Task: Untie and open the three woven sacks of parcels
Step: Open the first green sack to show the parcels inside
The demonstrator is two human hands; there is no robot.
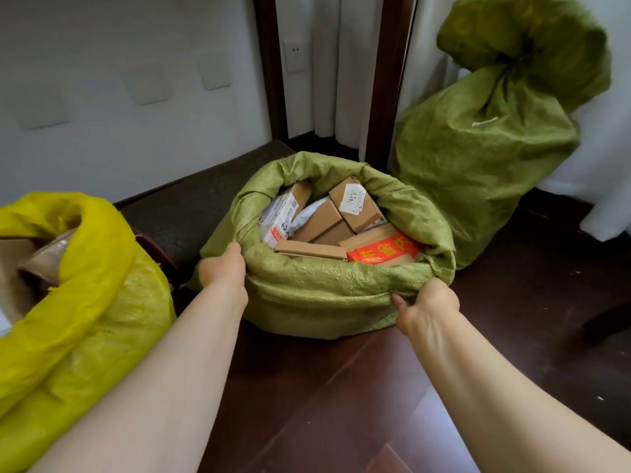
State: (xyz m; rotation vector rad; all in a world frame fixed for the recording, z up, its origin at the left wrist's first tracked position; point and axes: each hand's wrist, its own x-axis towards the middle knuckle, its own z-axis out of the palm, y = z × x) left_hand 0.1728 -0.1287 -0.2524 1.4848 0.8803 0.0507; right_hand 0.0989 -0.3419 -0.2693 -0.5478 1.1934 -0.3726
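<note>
Head view, single frame.

We log three sacks on the dark wooden floor [341, 404]. The middle one, an olive-green woven plastic sack [327, 295], stands open just ahead of the person. Its mouth is rolled outward into a thick rim.

Left hand [223, 268]: on the left side of that rim, with the back of the hand towards the camera. The fingers curl over the rolled edge and are hidden in the fabric. We read this as a grip on the rim, though we cannot tell how far the fingers reach in.

Right hand [428, 303]: on the near right of the same rim. The thumb presses on the outer face of the roll, and the other fingers are tucked behind and under the fold. The cloth is clamped between thumb and fingers.

The rim runs between the two hands, and the open mouth lies beyond them.

Contents: several brown cardboard boxes [321, 223], some with white labels, and a red-orange parcel [386, 250] with pale characters near the right-hand side.

A yellow woven plastic sack [95, 302] stands to the left, near the left forearm. Its mouth is open too and its rim rolled.

A tall olive-green woven sack [478, 158] stands behind and to the right, touching the middle sack. Its neck is gathered and tied shut.

Background: white wall [136, 63], white curtain [334, 63].
</note>
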